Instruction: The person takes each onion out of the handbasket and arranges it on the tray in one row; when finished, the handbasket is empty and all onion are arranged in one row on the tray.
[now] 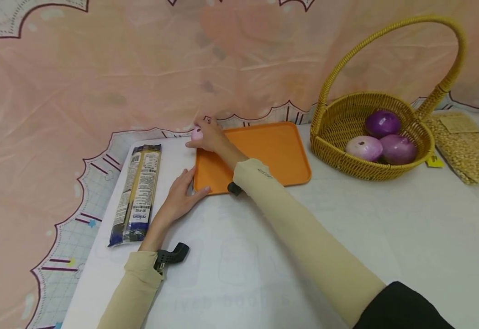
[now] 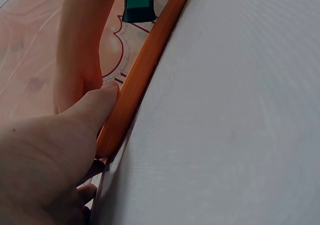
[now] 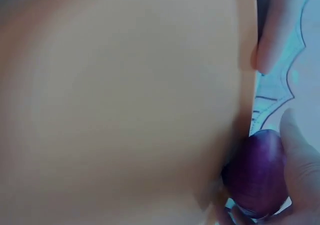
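Black sleeve (image 1: pixel 403 308) nearest, the right hand (image 1: pixel 210 136) holds an onion (image 3: pixel 257 175) in its grip by the far-left corner of the orange tray (image 1: pixel 272 153) (the left hand (image 1: pixel 179 195) touches the near-left); only the right wrist view shows its purple flank.

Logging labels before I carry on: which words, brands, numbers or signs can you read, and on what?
Nothing reads with certainty.
Long packet: printed text, too small.
Right sleeve: dark print, blurred.
Tabletop: faint lettering, illegible.
Yellow tag beside basket: too small.
Bag: no text legible.
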The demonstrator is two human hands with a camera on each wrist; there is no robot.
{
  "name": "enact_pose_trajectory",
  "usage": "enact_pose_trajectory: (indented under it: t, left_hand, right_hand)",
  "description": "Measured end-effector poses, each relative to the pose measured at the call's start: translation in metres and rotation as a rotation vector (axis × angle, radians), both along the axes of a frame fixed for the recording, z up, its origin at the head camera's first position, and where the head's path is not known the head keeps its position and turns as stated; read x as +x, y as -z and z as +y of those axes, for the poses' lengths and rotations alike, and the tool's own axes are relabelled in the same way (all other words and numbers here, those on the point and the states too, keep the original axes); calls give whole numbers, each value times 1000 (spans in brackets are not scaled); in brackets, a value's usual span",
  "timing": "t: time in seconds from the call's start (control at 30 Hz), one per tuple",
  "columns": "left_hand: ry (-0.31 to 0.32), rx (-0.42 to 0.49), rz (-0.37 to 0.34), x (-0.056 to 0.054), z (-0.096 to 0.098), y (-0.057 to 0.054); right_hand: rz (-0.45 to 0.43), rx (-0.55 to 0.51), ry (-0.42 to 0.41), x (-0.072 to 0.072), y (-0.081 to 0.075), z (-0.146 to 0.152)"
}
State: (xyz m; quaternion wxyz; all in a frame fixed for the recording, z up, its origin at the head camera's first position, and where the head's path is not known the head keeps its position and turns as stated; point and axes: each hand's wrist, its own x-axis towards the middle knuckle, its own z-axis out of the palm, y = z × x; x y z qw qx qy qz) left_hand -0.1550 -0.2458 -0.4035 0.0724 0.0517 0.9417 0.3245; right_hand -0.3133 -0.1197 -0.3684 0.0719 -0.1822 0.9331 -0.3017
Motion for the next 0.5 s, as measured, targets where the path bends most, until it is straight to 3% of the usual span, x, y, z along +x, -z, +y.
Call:
enact_pose_trajectory:
  t: [0.13,0.23,0.37,0.5]
  left_hand:
    - [4,-2,3,0,1,0]
    - [3,1,13,-1,0,1]
    - [3,3,24,-1,-1,3]
    - [11,-5,31,-2,-1,3]
  right_hand:
    - [85,140,-41,4,-9,7]
    - [153,139,-70,8,-18,18]
    - [198,-20,-166,14,-31,44]
    - [160,-228,-282,27,-42,78]
